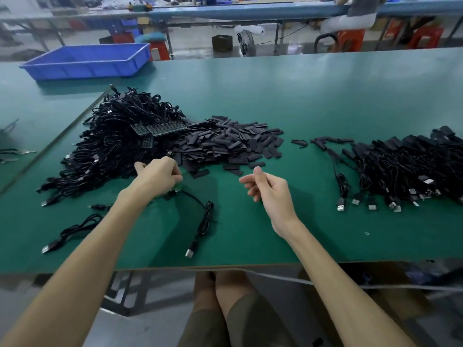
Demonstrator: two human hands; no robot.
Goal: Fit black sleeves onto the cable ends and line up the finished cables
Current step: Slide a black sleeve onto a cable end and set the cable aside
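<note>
A big heap of black USB cables (117,136) lies at the left of the green table. A pile of flat black sleeves (230,144) sits beside it in the middle. My left hand (160,175) grips the small green board end of one cable (200,216), whose cord trails down to a USB plug near the table's front. My right hand (268,189) hovers above the mat with fingers loosely curled, holding nothing. Sleeved cables (400,166) lie lined up at the right, plugs pointing toward me.
A blue plastic bin (87,61) stands at the far left of the table. A loose cable (70,234) lies near the front left edge. Behind the table are another bench, red stools and a seated person (355,13).
</note>
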